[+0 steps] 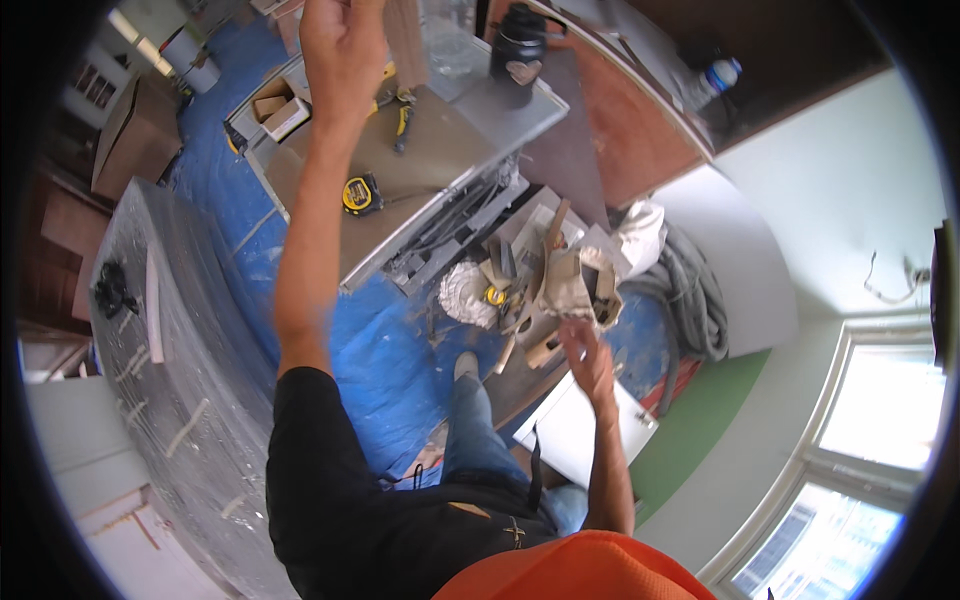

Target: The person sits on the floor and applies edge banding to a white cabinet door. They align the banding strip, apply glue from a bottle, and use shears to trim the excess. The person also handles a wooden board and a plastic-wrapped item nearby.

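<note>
My left hand (343,45) is raised at the top edge with its fingers curled closed; the edge cuts off part of it, and what it holds, if anything, I cannot make out. Close beside it stands a wooden board (405,45). Below that hand a yellow and black tape measure (361,194) and yellow-handled pliers (403,128) lie on a brown-topped worktable (440,140). Slightly blurred, my right hand (590,365) hangs low with fingers loosely apart, near a beige cloth tool bag (568,288). Whether it touches the bag is unclear.
A dark jug (520,45) and a small open carton (282,108) stand on the worktable. Wood scraps and a grey coiled hose (690,300) lie on the blue floor sheet (375,350). A white panel (590,425) lies at my right, plastic-wrapped furniture (190,370) at my left.
</note>
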The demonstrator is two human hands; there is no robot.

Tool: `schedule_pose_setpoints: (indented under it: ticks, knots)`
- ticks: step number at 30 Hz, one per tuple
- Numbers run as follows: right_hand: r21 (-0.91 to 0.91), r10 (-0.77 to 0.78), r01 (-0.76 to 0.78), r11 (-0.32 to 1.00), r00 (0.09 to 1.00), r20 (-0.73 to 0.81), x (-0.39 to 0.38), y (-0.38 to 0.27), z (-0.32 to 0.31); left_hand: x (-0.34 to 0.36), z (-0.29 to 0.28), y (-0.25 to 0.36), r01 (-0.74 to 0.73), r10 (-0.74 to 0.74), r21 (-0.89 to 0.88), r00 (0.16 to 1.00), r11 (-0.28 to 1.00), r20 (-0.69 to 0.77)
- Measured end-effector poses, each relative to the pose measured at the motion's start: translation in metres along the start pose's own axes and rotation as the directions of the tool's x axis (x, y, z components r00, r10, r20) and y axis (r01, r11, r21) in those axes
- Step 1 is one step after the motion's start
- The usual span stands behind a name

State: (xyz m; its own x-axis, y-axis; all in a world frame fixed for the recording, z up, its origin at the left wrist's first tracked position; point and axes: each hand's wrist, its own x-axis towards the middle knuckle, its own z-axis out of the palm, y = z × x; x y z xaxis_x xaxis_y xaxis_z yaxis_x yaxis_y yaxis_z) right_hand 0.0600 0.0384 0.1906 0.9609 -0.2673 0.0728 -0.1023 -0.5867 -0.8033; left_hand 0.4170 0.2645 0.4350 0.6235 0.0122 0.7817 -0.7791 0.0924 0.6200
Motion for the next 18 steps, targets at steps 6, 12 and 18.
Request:
schedule_pose_setpoints:
  ticks: [6, 12, 18]
  knots:
    - [0.694, 0.034, 0.100, 0.713, 0.984, -0.177, 0.027, -0.077, -0.025, -0.152, 0.100, 0.075, 0.286, -0.246, -0.439, 0.958, 0.852, 0.146]
    - [0.833, 0.366, -0.293, 0.469, 0.923, 0.119, -0.099, -0.032, -0.014, -0.374, 0.127, 0.138, 0.808, -0.747, -0.266, 0.588, 0.525, 0.312]
    - [0.799, 0.665, -0.519, 0.303, 0.716, 0.213, -0.257, 0.050, -0.009, -0.520, 0.082, 0.157, 0.918, -0.803, 0.067, 0.306, 0.392, 0.512]
